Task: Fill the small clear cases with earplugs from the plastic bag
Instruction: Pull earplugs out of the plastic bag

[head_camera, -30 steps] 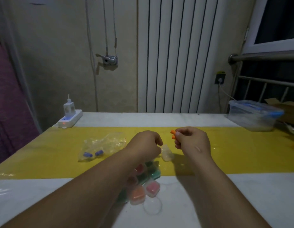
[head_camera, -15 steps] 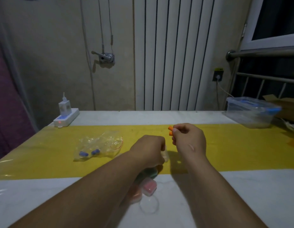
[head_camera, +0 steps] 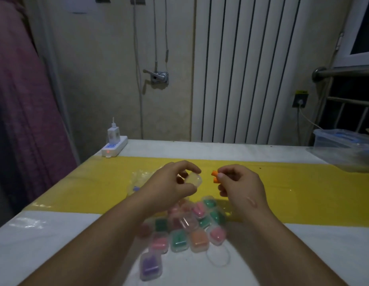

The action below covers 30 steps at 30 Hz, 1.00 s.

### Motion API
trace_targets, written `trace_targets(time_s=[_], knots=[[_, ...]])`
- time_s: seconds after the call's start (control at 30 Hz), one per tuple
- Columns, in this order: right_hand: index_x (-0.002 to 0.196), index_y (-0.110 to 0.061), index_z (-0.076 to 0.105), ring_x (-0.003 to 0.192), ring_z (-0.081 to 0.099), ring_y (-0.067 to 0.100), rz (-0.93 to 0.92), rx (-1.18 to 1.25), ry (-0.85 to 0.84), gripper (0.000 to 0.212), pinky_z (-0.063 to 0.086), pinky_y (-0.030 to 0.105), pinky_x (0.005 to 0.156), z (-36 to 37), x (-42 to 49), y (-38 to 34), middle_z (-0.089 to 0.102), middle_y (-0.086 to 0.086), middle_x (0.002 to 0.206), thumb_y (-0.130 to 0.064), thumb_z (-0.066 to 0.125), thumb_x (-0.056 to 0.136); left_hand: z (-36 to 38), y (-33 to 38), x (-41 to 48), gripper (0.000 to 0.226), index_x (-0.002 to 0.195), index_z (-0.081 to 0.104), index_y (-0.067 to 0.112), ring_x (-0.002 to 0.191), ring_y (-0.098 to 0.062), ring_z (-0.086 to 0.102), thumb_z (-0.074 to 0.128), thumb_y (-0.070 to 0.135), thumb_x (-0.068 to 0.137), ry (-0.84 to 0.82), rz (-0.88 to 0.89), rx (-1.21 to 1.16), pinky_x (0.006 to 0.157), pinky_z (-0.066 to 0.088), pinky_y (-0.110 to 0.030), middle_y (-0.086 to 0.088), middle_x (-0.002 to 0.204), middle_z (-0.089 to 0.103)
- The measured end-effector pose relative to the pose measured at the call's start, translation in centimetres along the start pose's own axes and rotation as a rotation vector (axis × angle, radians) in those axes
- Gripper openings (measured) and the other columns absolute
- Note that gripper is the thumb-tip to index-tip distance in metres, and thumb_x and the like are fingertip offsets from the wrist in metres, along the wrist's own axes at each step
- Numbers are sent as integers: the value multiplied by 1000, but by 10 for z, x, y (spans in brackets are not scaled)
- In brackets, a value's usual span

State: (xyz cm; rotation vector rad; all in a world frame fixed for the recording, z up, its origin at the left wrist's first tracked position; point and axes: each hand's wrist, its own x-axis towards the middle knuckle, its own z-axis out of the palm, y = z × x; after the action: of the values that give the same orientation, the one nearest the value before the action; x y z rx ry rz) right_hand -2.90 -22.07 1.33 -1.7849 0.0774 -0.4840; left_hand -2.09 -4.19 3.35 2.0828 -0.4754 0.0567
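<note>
My left hand (head_camera: 171,182) holds a small clear case (head_camera: 193,179) lifted above the yellow strip, its open side turned toward the right. Close to its right, my right hand (head_camera: 239,182) pinches two orange earplugs (head_camera: 215,176) between thumb and fingertips. The plastic bag (head_camera: 138,178) lies behind my left hand, mostly hidden, with a blue earplug (head_camera: 135,188) showing inside. Below my hands lies a pile of several filled cases (head_camera: 187,230) in pink, green, orange and purple.
A white power strip (head_camera: 114,148) with a charger sits at the table's far left corner. A clear storage box (head_camera: 344,149) with a blue lid stands at the far right. A loose clear lid (head_camera: 218,257) lies on the white tabletop (head_camera: 45,240) near the pile.
My left hand has lifted the clear case off the table and turned it toward the right hand. The view tilted down, showing more of the case pile.
</note>
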Motion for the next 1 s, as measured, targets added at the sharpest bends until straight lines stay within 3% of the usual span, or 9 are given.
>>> trace_targets(time_s=[0.1, 0.27, 0.43, 0.5, 0.67, 0.73, 0.87, 1.0], knots=[[86, -28, 67, 59, 66, 12, 0, -30, -111, 20, 60, 33, 64, 13, -10, -1, 72, -2, 79, -10, 62, 92, -3, -11, -12, 32, 101, 64, 31, 85, -24, 66, 75, 10, 79, 26, -26, -181, 72, 59, -44, -5, 104, 61], [75, -30, 73, 60, 64, 6, -49, -88, -143, 29, 52, 19, 58, 13, -13, -6, 74, -5, 74, -5, 65, 88, 0, -24, -19, 32, 104, 60, 18, 88, -19, 72, 72, -1, 82, 134, -13, -419, 78, 60, -42, -5, 104, 69], [75, -27, 75, 65, 67, 15, -50, -21, -154, 26, 60, 36, 70, 14, -15, -8, 74, -1, 73, -4, 67, 84, 5, -27, -16, 38, 111, 65, 17, 99, -21, 71, 66, -10, 84, 173, 28, -614, 83, 59, -33, -3, 113, 70], [76, -27, 75, 67, 67, 14, -39, -7, -183, 30, 60, 33, 70, 16, -16, -8, 74, -1, 73, -3, 63, 88, 6, -28, -15, 40, 114, 67, 19, 98, -20, 71, 66, -8, 84, 163, 26, -627, 82, 58, -27, -1, 114, 70], [76, -16, 77, 67, 66, 12, 28, 64, -215, 30, 58, 28, 65, 19, -18, -9, 75, 1, 73, 2, 55, 87, 4, -30, -14, 49, 118, 66, 29, 101, -14, 70, 59, -9, 88, 157, 47, -594, 86, 58, -30, 8, 112, 72], [74, -9, 77, 68, 67, 16, 51, 100, -236, 22, 58, 36, 69, 21, -19, -9, 75, 6, 74, -8, 62, 89, 5, -29, -15, 52, 117, 66, 34, 101, -9, 68, 61, -9, 87, 172, 63, -524, 83, 59, -28, 14, 110, 71], [75, -5, 76, 63, 63, 19, 78, 133, -273, 35, 57, 39, 68, 22, -20, -9, 71, 6, 66, -35, 66, 89, 6, -30, -16, 61, 119, 64, 36, 102, -6, 67, 66, -13, 82, 154, 100, -455, 81, 58, -28, 12, 109, 71], [76, -6, 78, 64, 60, 22, 75, 116, -308, 32, 55, 42, 69, 22, -20, -6, 65, 8, 63, -34, 68, 87, 6, -29, -16, 60, 119, 64, 37, 105, -5, 66, 72, -7, 79, 146, 113, -353, 89, 57, -32, 12, 111, 70]])
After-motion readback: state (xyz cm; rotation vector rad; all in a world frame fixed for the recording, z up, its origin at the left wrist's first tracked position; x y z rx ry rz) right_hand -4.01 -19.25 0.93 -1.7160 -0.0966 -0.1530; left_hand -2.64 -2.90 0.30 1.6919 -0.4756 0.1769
